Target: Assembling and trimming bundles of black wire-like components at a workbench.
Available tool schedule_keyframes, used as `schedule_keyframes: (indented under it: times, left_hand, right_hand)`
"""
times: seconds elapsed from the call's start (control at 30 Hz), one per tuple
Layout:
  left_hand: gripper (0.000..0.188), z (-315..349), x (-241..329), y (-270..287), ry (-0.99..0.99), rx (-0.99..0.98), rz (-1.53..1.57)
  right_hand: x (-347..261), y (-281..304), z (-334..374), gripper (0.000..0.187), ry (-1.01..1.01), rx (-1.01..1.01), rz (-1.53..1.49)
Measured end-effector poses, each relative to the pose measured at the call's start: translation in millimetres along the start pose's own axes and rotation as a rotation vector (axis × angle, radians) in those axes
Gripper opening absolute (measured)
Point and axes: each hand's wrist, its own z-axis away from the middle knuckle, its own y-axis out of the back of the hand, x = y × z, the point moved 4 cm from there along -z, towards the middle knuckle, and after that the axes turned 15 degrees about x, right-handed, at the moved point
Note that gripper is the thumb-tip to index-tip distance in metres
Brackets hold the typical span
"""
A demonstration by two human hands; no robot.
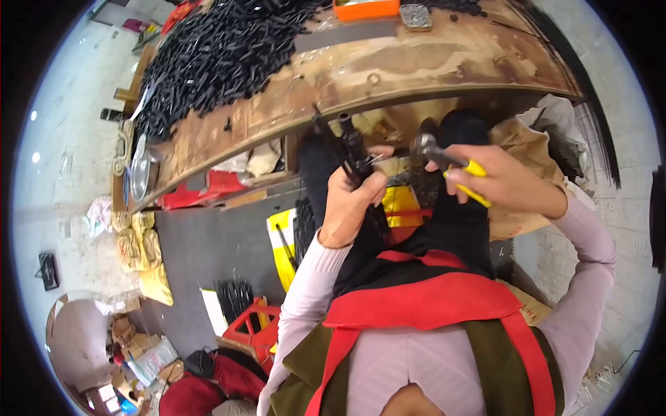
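My left hand (347, 204) is closed around a bundle of thin black rods with tube-like ends (352, 144), held upright above my lap by the table's near edge. In my right hand (506, 179) is a pair of pliers with yellow handles (474, 168). My fingers wrap the handles, and the metal head points left toward the bundle, apart from it. Some thin metal pieces show beside my left fingertips, too small to name.
Small black parts are heaped on the wooden table (416, 59). An orange tray (366, 8) and a tin of small metal pieces (415, 16) stand at its back. A brown paper sack (531, 156) lies to the right. Yellow bags (142, 243) sit left; a red stool (257, 326) stands lower left.
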Motion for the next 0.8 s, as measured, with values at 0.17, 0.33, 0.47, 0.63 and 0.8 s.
schedule_keyframes:
  times: [0.17, 0.33, 0.47, 0.63, 0.8]
  left_hand:
    - [0.042, 15.1, 4.6, 7.6, -0.121, -0.153, 0.038]
    - [0.039, 22.9, 6.1, 16.3, -0.137, -0.172, 0.000]
    - [0.036, 20.8, 6.4, 17.0, -0.116, -0.206, 0.001]
    - [0.036, 17.5, 5.2, 13.6, -0.069, -0.274, 0.018]
    - [0.040, 17.9, 7.8, 13.5, -0.060, -0.286, -0.004]
  right_hand:
    - [3.3, -47.4, 1.6, 0.031, 0.381, 0.079, 0.192]
    - [-7.6, -57.0, 3.1, 0.032, 0.421, 0.103, 0.227]
    - [-18.7, -50.6, -0.5, 0.030, 0.368, 0.021, 0.268]
    - [-5.7, -59.3, -4.9, 0.030, 0.330, 0.005, 0.219]
    - [-12.0, -56.5, -2.6, 0.033, 0.325, 0.079, 0.261]
